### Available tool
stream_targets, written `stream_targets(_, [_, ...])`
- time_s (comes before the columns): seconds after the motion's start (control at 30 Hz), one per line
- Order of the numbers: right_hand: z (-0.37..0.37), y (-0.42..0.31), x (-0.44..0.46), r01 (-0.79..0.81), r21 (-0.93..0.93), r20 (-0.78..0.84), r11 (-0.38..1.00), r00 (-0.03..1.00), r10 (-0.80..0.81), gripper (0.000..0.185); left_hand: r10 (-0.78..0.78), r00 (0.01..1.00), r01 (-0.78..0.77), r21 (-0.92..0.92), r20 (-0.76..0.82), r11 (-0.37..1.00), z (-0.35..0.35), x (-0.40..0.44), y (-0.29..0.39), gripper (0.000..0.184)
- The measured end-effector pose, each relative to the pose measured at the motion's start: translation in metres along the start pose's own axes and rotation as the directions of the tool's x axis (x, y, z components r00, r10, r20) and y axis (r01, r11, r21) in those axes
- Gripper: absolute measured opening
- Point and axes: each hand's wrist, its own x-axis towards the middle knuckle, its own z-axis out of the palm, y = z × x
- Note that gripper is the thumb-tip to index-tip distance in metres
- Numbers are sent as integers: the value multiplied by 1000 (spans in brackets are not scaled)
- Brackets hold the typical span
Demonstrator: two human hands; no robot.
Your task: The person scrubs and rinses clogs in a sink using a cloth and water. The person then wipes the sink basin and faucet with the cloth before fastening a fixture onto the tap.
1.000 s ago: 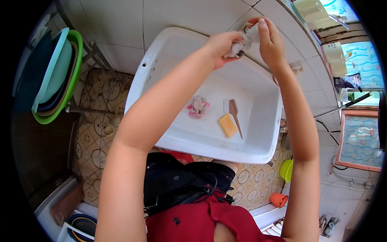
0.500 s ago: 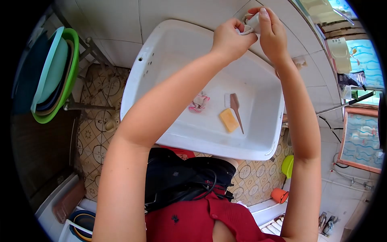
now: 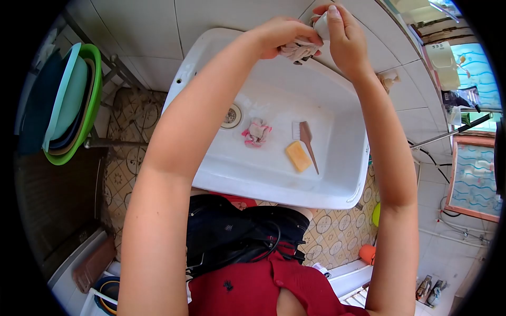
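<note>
At the far edge of the white sink (image 3: 263,195), my left hand (image 3: 282,36) is closed around a bunched greyish-white cloth (image 3: 299,50). Beside it, my right hand (image 3: 345,39) grips a smooth white rounded object (image 3: 322,27), whose kind I cannot make out. Fingers hide part of both items, and the cloth seems to touch the white object. In the basin lie a crumpled pink-and-white cloth (image 3: 256,132), a yellow sponge (image 3: 298,156) and a brown-handled brush (image 3: 309,145).
A metal drain (image 3: 231,117) shows beside my left forearm. Stacked basins (image 3: 90,105) stand on a rack at left. The tiled wall (image 3: 142,26) rises behind the sink. An orange container (image 3: 367,254) is at lower right, above a patterned floor (image 3: 332,231).
My left hand has shifted left with the cloth, which now hangs more visibly below the fingers. My right hand has moved slightly left with the white object. The drain has come into view.
</note>
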Motion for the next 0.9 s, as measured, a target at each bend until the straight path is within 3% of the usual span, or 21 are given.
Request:
stream_targets(0.07, [0, 1, 0, 40, -12, -3, 999, 999, -40, 31, -19, 1000, 19, -27, 23, 999, -4, 3, 1, 27])
stream_targets(0.17, [0, 6, -1, -50, 75, 94, 996, 995, 43, 33, -45, 997, 50, -90, 57, 995, -8, 6, -3, 22])
stream_targets(0.27, [-1, 8, -1, 1, 55, 94, 998, 996, -7, 33, -107, 992, 90, -212, -71, 973, -27, 25, -31, 22])
stream_targets(0.4, [0, 15, 3, 72, -30, 67, 997, 995, -70, 33, -21, 991, -23, -316, -134, 949, -27, 12, -54, 29])
stream_targets(0.5, [0, 13, 0, 19, 16, 95, 1000, 995, -21, 34, 189, 966, -253, -502, -175, 827, -3, -12, -37, 30])
stream_targets(0.6, [0, 13, 2, 10, 30, 102, 999, 995, -14, 34, 227, 963, -260, -294, -143, 920, 8, -25, -31, 31])
stream_targets(0.7, [-1, 11, 1, 34, 35, 86, 999, 996, -37, 34, 302, 907, -303, 45, -294, 952, 22, -21, -34, 32])
stream_targets(0.8, [1, 13, 1, 25, 57, 77, 998, 997, -29, 35, 338, 850, -266, 224, -403, 937, 36, -23, -27, 31])
stream_targets(0.9, [0, 9, 1, -24, 78, 86, 997, 996, 17, 35, 358, 814, -248, 284, -457, 926, 37, -15, -30, 28])
